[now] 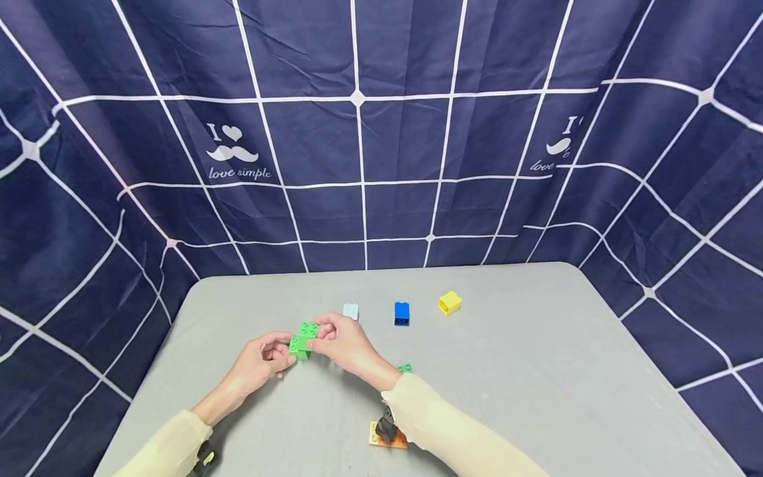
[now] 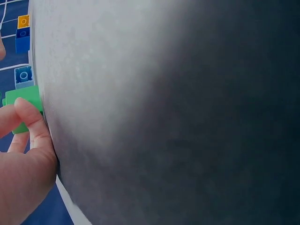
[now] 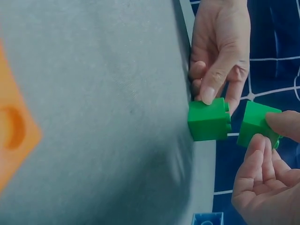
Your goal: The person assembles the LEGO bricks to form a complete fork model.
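My left hand (image 1: 256, 363) pinches a green toy building brick (image 3: 206, 121) between thumb and fingers, just above the grey table. Opposite it, my right hand (image 1: 352, 341) pinches a second green brick (image 3: 257, 123) by its sides. A narrow gap separates the two bricks in the right wrist view; the right-hand one is tilted there, and the left one's studs face it. From the head view the right-hand brick overlaps part of the left one. In the left wrist view, the left thumb and fingers (image 2: 33, 119) are against green brick surfaces.
Beyond the hands lie a light blue brick (image 1: 351, 309), a blue brick (image 1: 402, 313) and a yellow brick (image 1: 450, 302). Another green brick (image 1: 406, 368) is partly hidden by the right forearm. Nearer, an orange studded brick (image 1: 376, 436) lies partly under the right wrist's camera. Dark blue gridded cloth surrounds the table.
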The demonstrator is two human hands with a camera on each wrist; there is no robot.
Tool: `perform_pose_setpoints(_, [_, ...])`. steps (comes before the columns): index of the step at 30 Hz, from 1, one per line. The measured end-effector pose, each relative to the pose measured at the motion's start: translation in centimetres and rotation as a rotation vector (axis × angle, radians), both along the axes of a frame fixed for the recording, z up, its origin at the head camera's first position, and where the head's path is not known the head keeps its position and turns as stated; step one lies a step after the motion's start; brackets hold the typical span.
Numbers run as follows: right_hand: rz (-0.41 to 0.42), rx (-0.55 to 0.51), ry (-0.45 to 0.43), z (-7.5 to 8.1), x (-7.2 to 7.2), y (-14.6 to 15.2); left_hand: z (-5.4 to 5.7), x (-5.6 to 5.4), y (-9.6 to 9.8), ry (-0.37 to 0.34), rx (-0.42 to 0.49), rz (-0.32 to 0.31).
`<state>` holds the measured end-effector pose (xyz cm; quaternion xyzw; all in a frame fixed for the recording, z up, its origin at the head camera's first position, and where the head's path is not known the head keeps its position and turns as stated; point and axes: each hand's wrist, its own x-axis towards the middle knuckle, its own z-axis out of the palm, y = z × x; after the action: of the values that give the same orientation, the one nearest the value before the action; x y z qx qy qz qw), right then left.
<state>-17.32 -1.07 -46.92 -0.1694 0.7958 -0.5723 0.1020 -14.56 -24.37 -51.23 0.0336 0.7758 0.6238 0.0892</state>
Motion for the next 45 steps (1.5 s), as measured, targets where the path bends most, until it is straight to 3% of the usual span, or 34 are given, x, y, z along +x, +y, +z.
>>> perform_pose_setpoints(10, [0.018, 0.056, 0.083, 0.0, -0.2, -1.2, 0.1, -0.3, 0.3, 0.004, -0.020, -0.005])
perform_pose_setpoints(27, [0.018, 0.183, 0.150, -0.2, -0.7, -1.5, -0.2, -0.4, 0.4, 0.003, -0.007, -0.001])
perform_pose_setpoints(36, [0.046, 0.244, 0.230, -0.2, -0.8, -1.6, 0.4, -0.3, -0.3, 0.125, -0.065, -0.005])
perform_pose_setpoints(45, [0.044, 0.273, 0.266, -0.4, -0.8, -1.8, 0.6, -0.3, -0.8, 0.114, -0.060, -0.041])
